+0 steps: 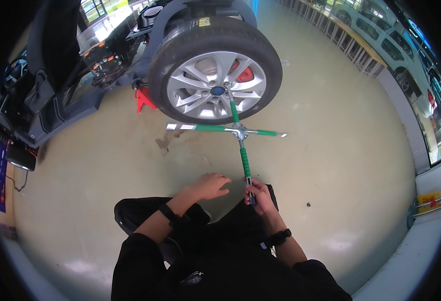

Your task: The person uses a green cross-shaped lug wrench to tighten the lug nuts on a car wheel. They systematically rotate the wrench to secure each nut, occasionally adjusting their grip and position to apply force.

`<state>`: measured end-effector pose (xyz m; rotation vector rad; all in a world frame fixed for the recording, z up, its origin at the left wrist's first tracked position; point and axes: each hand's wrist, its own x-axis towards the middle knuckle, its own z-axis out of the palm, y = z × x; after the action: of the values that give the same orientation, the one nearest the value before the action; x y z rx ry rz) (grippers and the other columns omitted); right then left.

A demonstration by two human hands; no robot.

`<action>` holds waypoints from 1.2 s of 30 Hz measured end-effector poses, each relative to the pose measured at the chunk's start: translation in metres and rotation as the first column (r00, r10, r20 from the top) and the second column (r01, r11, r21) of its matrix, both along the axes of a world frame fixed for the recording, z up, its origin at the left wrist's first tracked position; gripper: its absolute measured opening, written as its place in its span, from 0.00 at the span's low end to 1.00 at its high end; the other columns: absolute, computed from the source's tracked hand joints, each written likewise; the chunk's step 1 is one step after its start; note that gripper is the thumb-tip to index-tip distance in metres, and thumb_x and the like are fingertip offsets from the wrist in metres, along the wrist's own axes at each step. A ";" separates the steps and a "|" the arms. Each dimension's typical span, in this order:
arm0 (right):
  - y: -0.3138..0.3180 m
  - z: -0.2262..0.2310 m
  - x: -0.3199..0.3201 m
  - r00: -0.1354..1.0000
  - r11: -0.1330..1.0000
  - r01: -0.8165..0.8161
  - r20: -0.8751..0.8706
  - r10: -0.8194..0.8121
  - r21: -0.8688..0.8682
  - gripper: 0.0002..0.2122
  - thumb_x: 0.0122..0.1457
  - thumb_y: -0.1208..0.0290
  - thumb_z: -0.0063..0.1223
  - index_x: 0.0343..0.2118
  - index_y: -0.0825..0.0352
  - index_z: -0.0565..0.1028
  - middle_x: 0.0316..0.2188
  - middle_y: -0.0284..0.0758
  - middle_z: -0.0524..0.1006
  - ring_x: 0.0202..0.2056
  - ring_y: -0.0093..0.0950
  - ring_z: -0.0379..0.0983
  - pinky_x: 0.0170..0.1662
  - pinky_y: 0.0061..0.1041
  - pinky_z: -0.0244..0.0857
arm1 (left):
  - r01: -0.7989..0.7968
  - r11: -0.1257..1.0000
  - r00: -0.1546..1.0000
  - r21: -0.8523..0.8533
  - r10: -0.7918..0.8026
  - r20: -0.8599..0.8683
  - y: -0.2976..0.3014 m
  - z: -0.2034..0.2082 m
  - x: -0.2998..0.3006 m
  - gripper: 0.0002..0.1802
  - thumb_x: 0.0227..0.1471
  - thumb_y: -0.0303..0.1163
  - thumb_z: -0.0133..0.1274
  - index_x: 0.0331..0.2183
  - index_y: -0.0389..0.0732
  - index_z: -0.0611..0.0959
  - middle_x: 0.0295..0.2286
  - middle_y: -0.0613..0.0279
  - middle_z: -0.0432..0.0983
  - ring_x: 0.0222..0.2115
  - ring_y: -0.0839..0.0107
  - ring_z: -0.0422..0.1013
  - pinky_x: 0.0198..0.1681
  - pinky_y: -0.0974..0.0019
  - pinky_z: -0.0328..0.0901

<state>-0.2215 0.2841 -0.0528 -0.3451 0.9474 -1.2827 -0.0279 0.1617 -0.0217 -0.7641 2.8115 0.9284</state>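
My right hand [260,196] is closed around the near end of a four-way lug wrench [245,160] with green grips. Its far end meets the wheel [240,103] just right of the blue centre cap, at a lug position. The crossbar spans left and right in front of the tyre [268,55], and its left arm looks blurred. My left hand [211,186] hovers left of the wrench's near arm, fingers stretched and apart, holding nothing. Behind the silver spokes a red brake caliper [244,72] shows.
A red jack stand [144,99] stands left of the tyre, beneath the vehicle frame [82,106]. One small dark piece [308,204] lies on the floor to my right. Stools line a long counter [353,37] at far right, beside glass. My bent knees are close below the wrench.
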 end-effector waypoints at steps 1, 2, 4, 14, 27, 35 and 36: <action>0.001 0.003 -0.001 1.000 1.000 -0.002 -0.004 0.002 -0.004 0.16 0.56 0.77 0.51 0.48 0.71 0.68 0.21 0.29 0.69 0.20 0.20 0.67 0.22 0.21 0.63 | 0.034 0.999 0.999 -0.002 -0.034 0.013 0.000 0.010 -0.001 0.20 0.52 0.41 0.52 0.44 0.41 0.76 0.40 0.54 0.75 0.42 0.53 0.71 0.46 0.54 0.65; 0.001 0.006 -0.001 1.000 1.000 -0.003 -0.008 0.002 -0.007 0.16 0.56 0.77 0.51 0.48 0.71 0.68 0.22 0.29 0.69 0.20 0.20 0.67 0.22 0.21 0.63 | 0.069 0.998 0.997 -0.003 -0.068 0.026 0.000 0.019 -0.002 0.19 0.52 0.41 0.52 0.43 0.41 0.77 0.39 0.54 0.75 0.41 0.54 0.71 0.45 0.54 0.65; 0.002 0.008 0.001 0.999 1.000 -0.009 -0.047 0.008 -0.006 0.16 0.57 0.76 0.51 0.49 0.71 0.68 0.22 0.29 0.69 0.20 0.20 0.67 0.23 0.21 0.63 | 0.040 0.996 0.997 -0.083 -0.046 -0.068 -0.003 0.035 -0.008 0.17 0.51 0.40 0.53 0.41 0.41 0.78 0.37 0.56 0.76 0.39 0.54 0.72 0.43 0.55 0.66; 0.004 0.000 -0.006 0.998 0.998 0.035 0.059 -0.033 -0.045 0.16 0.57 0.76 0.51 0.49 0.71 0.69 0.22 0.29 0.70 0.21 0.20 0.68 0.23 0.20 0.64 | -0.029 0.904 0.841 -0.427 -0.209 -0.499 -0.033 0.131 -0.092 0.10 0.48 0.27 0.54 0.36 0.38 0.79 0.38 0.61 0.72 0.42 0.61 0.68 0.49 0.58 0.62; 0.003 0.003 -0.001 0.999 0.998 0.040 0.021 -0.039 -0.046 0.23 0.55 0.79 0.52 0.54 0.72 0.64 0.23 0.30 0.71 0.20 0.20 0.68 0.23 0.20 0.65 | 0.084 0.617 0.861 -0.783 -0.441 -0.255 -0.058 0.159 -0.179 0.13 0.45 0.32 0.55 0.36 0.39 0.78 0.41 0.61 0.69 0.47 0.64 0.65 0.57 0.50 0.54; 0.001 -0.003 -0.012 0.998 0.997 0.047 -0.027 -0.049 -0.054 0.27 0.55 0.80 0.52 0.58 0.71 0.60 0.24 0.31 0.71 0.21 0.20 0.68 0.23 0.21 0.64 | 0.027 0.667 0.891 -0.745 -0.354 -0.285 -0.095 0.157 -0.181 0.19 0.45 0.31 0.56 0.41 0.37 0.76 0.41 0.59 0.67 0.47 0.62 0.65 0.56 0.53 0.56; 0.001 -0.004 -0.012 0.998 0.998 0.040 -0.036 -0.042 -0.056 0.26 0.55 0.80 0.52 0.58 0.71 0.60 0.24 0.32 0.72 0.21 0.21 0.68 0.23 0.21 0.65 | -0.002 0.659 0.861 -0.752 -0.381 -0.337 -0.096 0.157 -0.182 0.20 0.45 0.31 0.56 0.42 0.37 0.75 0.42 0.59 0.67 0.47 0.62 0.65 0.55 0.54 0.57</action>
<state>-0.2339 0.2852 -0.0571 -0.3954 0.9556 -1.3464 -0.2103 0.0662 0.1350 -0.2419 3.6371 -0.1657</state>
